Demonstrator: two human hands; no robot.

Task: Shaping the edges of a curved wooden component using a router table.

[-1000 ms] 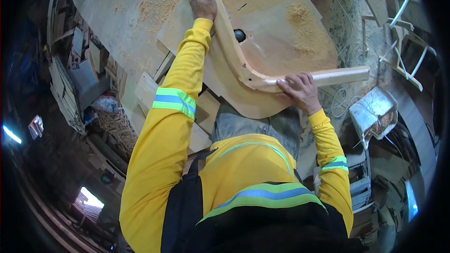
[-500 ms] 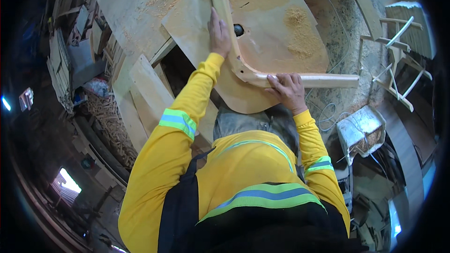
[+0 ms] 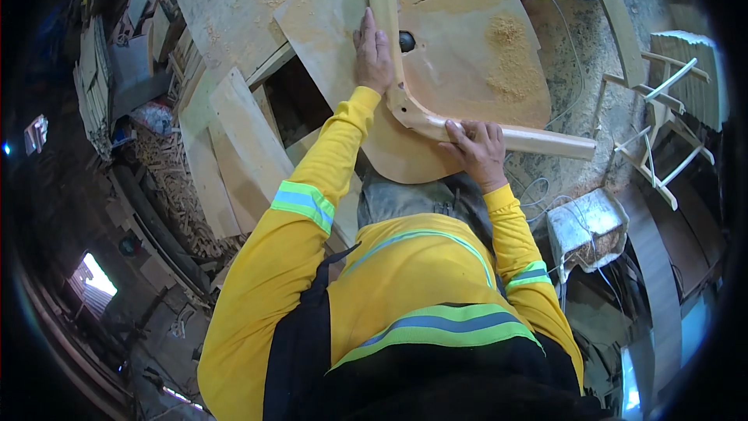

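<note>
A pale wooden bar (image 3: 383, 23) with a rounded bend lies on a thin, round-edged wooden board (image 3: 460, 70). A small dark hole shows near its bend. My left hand (image 3: 373, 54) lies along the left side of the long arm, fingers stretched forward and touching the wood. On the shorter arm, which points right, my right hand (image 3: 481, 153) is closed, its thumb and fingers over the near part. Just inside the bend, a dark round metal part (image 3: 406, 41) shows in a hole in the board, close beside the long arm.
Sawdust (image 3: 510, 54) is heaped on the board's right side. Right of it are a wooden frame (image 3: 662, 121) with thin rungs and a whitish container (image 3: 588, 226) holding shavings. A loose cable (image 3: 578, 62) runs nearby. Planks (image 3: 241, 140) and wood scraps (image 3: 175, 179) lie at left.
The bent bar has turned slightly clockwise, its right end dipping toward me. Both hands stay on it. The whole view has shifted a little.
</note>
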